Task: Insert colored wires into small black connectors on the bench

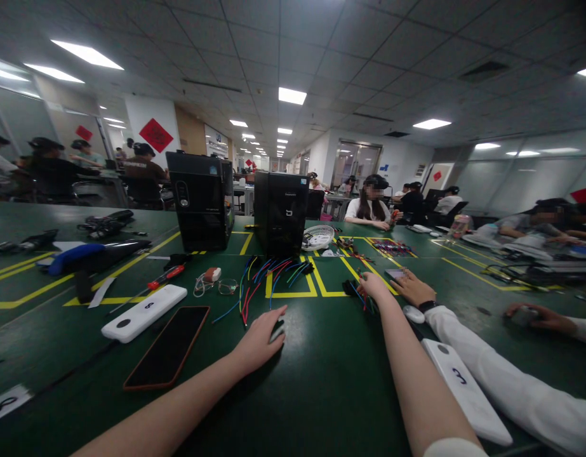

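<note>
My left hand [259, 339] is low over the green table, its thumb apart from the stretched fingers; I see nothing held in it. Just beyond it lies a spread of loose blue, red, green and yellow wires [247, 298]. Farther right, my right hand [376, 287] has its fingers closed on a small bunch of coloured wires [366, 303]. A black piece [350, 289] sits at the left of that bunch. Left of my left hand are a dark phone with a brown edge [167, 348] and a white power bank marked 8 [145, 312].
Two black computer cases [202, 216] [282, 219] stand ahead, beside a white basket [318, 237]. A screwdriver [166, 277] and glasses [227, 287] lie left. At right, a co-worker's hand [414, 291] is near a phone, a white mouse [413, 314] and another power bank [466, 387].
</note>
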A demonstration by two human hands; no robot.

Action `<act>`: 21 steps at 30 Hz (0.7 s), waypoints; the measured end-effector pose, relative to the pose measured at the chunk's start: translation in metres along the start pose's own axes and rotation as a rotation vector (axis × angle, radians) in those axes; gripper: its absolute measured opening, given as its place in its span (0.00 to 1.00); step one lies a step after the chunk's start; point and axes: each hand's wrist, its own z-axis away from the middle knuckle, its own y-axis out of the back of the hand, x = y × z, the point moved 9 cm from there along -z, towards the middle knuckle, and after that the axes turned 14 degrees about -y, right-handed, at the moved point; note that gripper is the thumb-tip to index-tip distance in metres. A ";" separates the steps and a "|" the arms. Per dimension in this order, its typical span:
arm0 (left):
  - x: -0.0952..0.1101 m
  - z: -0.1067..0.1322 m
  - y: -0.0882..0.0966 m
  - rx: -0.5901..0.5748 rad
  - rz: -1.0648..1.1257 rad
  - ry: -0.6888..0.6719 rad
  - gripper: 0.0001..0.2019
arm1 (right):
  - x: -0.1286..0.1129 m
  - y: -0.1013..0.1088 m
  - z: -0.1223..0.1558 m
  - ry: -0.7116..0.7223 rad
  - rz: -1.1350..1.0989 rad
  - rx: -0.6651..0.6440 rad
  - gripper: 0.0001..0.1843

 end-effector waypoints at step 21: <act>0.002 0.000 0.001 -0.001 -0.009 -0.004 0.29 | -0.011 0.001 0.011 0.114 0.078 -0.093 0.23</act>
